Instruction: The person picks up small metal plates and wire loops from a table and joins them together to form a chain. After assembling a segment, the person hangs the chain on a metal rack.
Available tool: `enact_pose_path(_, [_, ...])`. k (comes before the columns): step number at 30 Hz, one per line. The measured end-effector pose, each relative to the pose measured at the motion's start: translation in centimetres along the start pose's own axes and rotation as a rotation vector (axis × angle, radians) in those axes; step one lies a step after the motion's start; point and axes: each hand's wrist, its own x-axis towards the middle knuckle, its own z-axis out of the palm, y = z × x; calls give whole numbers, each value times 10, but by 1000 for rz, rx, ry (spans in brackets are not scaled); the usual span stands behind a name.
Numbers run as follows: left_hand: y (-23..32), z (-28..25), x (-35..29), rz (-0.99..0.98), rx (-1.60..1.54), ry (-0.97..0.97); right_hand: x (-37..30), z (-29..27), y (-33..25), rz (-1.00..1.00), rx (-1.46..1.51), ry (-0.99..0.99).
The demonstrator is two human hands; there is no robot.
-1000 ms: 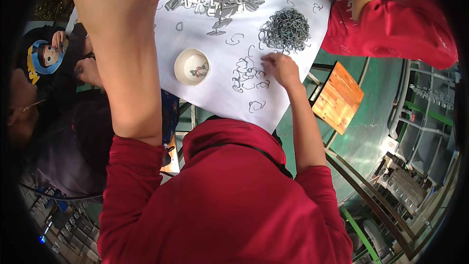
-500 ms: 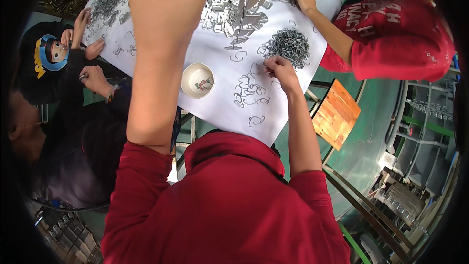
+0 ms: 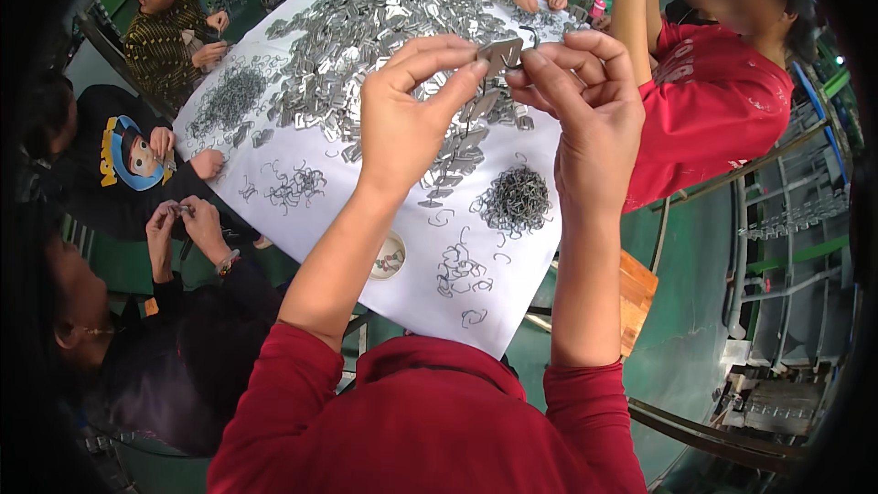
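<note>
Our desk (image 3: 519,288) carries a plate heap (image 3: 352,55) toward the far edge & a hook pile (image 3: 514,201) near the R edge. Held up above it, our L grip (image 3: 407,105) is clamped on a metal plate (image 3: 498,57), our R grip (image 3: 590,105) on a wire hook (image 3: 534,35); can't tell if they touch. Best we keep the plate steady, pinch the hook close & turn it gently w/o bending.

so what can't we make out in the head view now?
Head view:
Bowl: left side, behind the left forearm.
Wooden stool: part, behind the right forearm.
Metal plate: one end, covered by the left hand.
Wire hook: gripped part, covered by the right hand.
Hook pile: single pieces too small and tangled to count.
</note>
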Motion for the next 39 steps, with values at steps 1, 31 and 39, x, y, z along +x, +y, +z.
enact_pose_path(1, [1,0,1,9,-4,2,2,3,-1,-8,-1,-5])
enact_pose_path(31, [-268,-42,-102,-206,1383,-816,-64,-44,-138,-319,-120,168])
enact_pose_path(39, [-284,-38,-123,-32,1548,-795,-149,-76,-167,-271,-213,445])
